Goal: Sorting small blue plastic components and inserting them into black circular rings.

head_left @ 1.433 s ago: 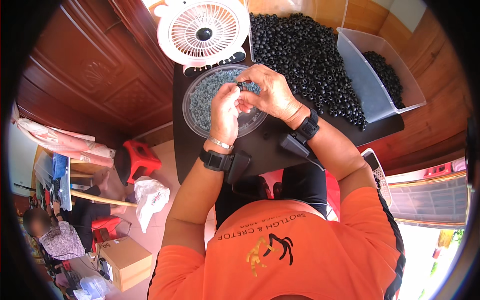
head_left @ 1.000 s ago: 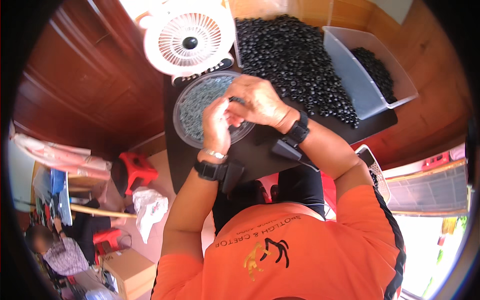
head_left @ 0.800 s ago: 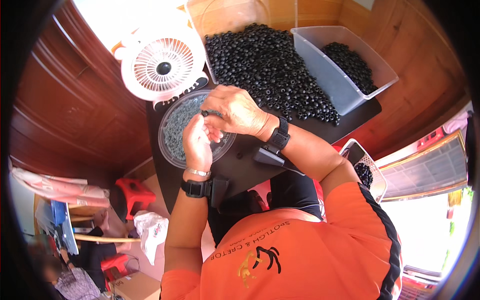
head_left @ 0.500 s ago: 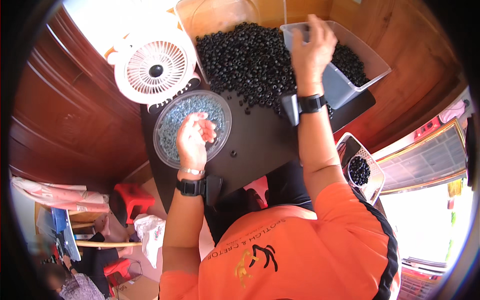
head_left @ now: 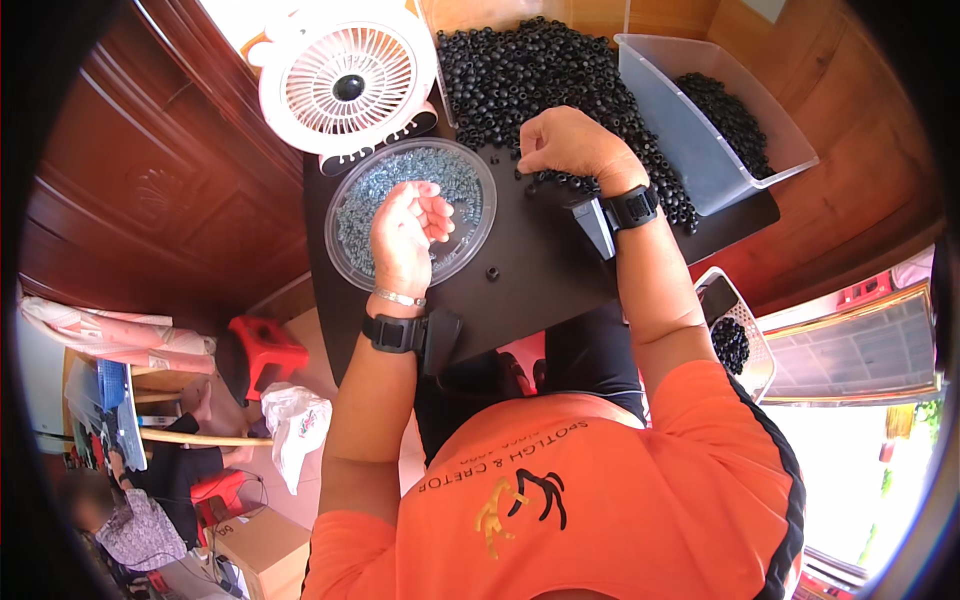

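My left hand [head_left: 405, 235] is held palm up over the near right part of a round clear tub [head_left: 483, 222] of small pale blue pieces [head_left: 390, 175]. Its fingers curl in towards the thumb, and whatever is between them is too small to make out. At the near edge of a large heap of black ring-like beads [head_left: 540, 75], my right hand [head_left: 575, 148] has its thumb and forefinger pinched together. A black bead [head_left: 519, 174] shows at those fingertips. One loose black bead [head_left: 492, 272] lies on the dark table [head_left: 545, 255] between my forearms.
Left of the heap stands a white fan [head_left: 348, 88]. A clear bin [head_left: 690, 145] with more black beads is at the back right. Beside my right elbow is a white basket [head_left: 758, 365] holding dark beads. Far left, a person [head_left: 145, 520] sits near a cardboard box [head_left: 262, 545].
My right hand has come down and left from above the clear bin to the heap's near edge, and its fingers have closed. The left hand keeps its curled pose over the tub.
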The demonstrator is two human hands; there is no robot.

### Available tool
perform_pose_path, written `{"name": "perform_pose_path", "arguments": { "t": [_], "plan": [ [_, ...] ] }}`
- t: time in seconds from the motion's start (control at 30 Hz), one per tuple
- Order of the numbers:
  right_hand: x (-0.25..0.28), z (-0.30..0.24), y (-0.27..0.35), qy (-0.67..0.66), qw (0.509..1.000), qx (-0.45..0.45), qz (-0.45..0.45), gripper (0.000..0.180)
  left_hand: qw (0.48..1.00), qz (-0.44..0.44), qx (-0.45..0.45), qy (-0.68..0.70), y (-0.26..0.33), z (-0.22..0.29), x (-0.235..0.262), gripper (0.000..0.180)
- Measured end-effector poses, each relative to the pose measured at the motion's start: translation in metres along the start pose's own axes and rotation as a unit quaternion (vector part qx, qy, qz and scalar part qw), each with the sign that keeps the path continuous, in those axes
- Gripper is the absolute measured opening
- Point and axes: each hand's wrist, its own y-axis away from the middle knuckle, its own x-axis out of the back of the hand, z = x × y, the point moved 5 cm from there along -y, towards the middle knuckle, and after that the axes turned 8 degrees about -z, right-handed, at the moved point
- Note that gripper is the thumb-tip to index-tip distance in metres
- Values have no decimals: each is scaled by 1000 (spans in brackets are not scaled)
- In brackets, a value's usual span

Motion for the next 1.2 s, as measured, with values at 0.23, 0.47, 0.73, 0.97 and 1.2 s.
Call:
{"name": "perform_pose_path", "arguments": {
  "t": [0.23, 0.47, 0.73, 0.97, 1.2],
  "plan": [
    [-30, -9, -7, 176, 980, 3, -93, 21, 1000, -10, 13, 9, -3, -4, 3, 29],
    [-21, -10, -15, 97, 994, 52, -2, 20, 1000, -1, -7, -2, -3, 2, 7, 29],
    [-29, -71, -5, -131, 964, 220, 77, 29, 998, -30, 22, -51, -2, -3, -3, 26],
    [-41, -86, -7, -74, 951, 284, 91, 30, 993, -27, 37, -109, -2, -1, -7, 25],
    [-42, -91, -6, -71, 948, 279, 136, 28, 998, -36, 11, -59, -4, -1, 0, 22]
  ]
}}
